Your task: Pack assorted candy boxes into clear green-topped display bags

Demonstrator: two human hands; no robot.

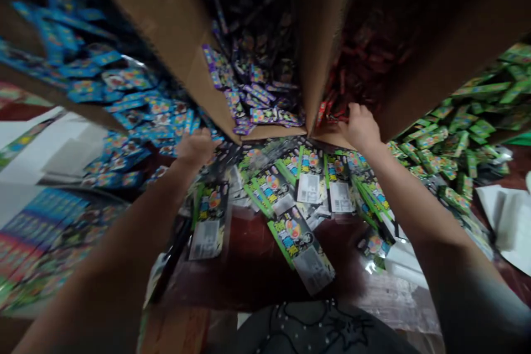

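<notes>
My left hand (196, 146), blurred by motion, is at the front edge of a heap of small blue wrapped packets (160, 121). Its fingers look curled, but whether they hold a packet is not clear. On the right, my right hand (362, 128) reaches into the mouth of a cardboard box holding small red packets (332, 110). Thumb and forefinger are apart there, close to the red packets. Between the hands, purple packets (259, 102) lie in another cardboard compartment. Flat black-and-green printed pouches (296, 235) are spread on the dark red table below.
Cardboard walls (166, 27) divide the heaps. Green packets (440, 144) are piled at the right. A tray of packets in coloured rows (45, 232) stands at the left. White trays (514, 221) lie at the right edge, and clear plastic (398, 298) near the front.
</notes>
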